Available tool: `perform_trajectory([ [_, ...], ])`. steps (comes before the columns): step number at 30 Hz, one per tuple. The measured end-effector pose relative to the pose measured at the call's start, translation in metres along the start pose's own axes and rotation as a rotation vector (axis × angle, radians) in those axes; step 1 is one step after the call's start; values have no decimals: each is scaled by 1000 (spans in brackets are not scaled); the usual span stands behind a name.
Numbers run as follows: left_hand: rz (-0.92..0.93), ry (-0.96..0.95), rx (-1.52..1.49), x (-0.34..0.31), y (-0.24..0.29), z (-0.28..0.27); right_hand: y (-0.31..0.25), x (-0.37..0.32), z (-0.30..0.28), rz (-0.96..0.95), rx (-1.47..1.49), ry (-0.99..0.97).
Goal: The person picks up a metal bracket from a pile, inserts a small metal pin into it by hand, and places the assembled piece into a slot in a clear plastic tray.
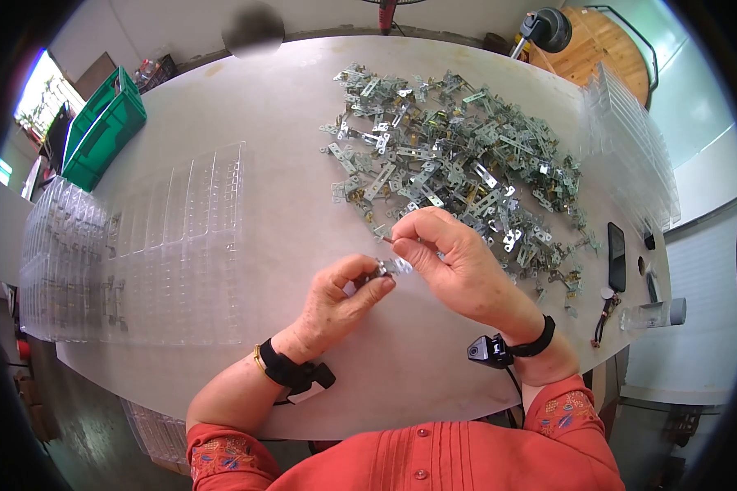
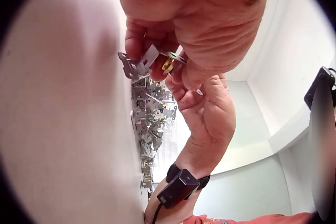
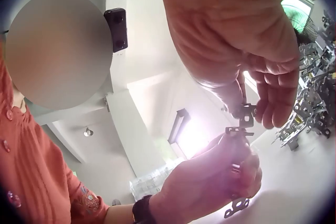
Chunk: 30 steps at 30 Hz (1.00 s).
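Note:
Over the middle of the table my left hand (image 1: pixel 340 295) grips a stamped metal bracket (image 1: pixel 395 267) between thumb and curled fingers. In the left wrist view the bracket (image 2: pixel 140 65) shows bent flanges, with a small brass-coloured piece (image 2: pixel 168 66) beside it at the fingertips. Close by on the right, my right hand (image 1: pixel 458 266) has thumb and forefinger together. Seen from the right wrist, those fingertips pinch a small metal plate with a square hole (image 3: pixel 247 116), directly above the part in my left hand (image 3: pixel 210 176). The fingers hide much of both pieces.
A wide heap of metal brackets (image 1: pixel 458 155) spreads over the table's far right. Clear plastic trays (image 1: pixel 180 245) lie at left, more trays (image 1: pixel 630 147) at far right. A green crate (image 1: pixel 106 131) stands back left. A phone (image 1: pixel 616 257) and a bottle (image 1: pixel 651 315) lie near the right edge.

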<state>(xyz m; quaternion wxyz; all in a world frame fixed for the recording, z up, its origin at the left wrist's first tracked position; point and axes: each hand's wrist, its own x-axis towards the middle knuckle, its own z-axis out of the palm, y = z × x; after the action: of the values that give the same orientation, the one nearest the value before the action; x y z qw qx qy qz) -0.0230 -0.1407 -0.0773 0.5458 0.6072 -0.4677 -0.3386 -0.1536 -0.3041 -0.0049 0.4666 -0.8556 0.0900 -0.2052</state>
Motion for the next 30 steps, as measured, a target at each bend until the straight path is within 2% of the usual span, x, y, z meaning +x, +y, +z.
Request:
perform_trajectory([
  [2,-64,176,-144,2,-4,4,-3,0,-1,-9,18,42],
  [4,-102,137,-124,1,-5,0,-14,0,-7,241,39,-120],
  [8,-19,129,-11,1,-8,-2,-2,-3,1,247,101,-151],
  [13,69,99,71,2,3,-5,-3,1,-3,269,152,-60],
  [15,-16,178,-328,1,5,3,-3,1,-3,268,175,-39],
  [16,-15,179,-328,1,6,1,-3,2,-3,270,199,-16],
  [18,-95,19,-482,1,8,-5,-6,3,-6,290,201,-35],
  [19,-95,20,-481,2,6,-8,-7,3,-7,311,203,-53],
  [21,-180,-185,-458,2,1,-12,-4,3,-5,308,233,-35],
  [23,-153,-148,-470,1,1,-8,2,4,-3,305,262,-16],
  [25,-127,-111,-482,2,1,-6,7,5,-1,-133,-110,173],
  [26,-116,-48,-500,2,1,-5,5,5,-2,-133,-109,173],
  [28,-104,14,-516,3,-2,-5,-10,2,-7,-10,-213,165],
  [29,-84,49,-520,3,-5,-4,-18,1,-9,-10,-213,165],
  [30,-64,84,-523,4,-7,-4,-26,0,-10,142,-155,42],
])
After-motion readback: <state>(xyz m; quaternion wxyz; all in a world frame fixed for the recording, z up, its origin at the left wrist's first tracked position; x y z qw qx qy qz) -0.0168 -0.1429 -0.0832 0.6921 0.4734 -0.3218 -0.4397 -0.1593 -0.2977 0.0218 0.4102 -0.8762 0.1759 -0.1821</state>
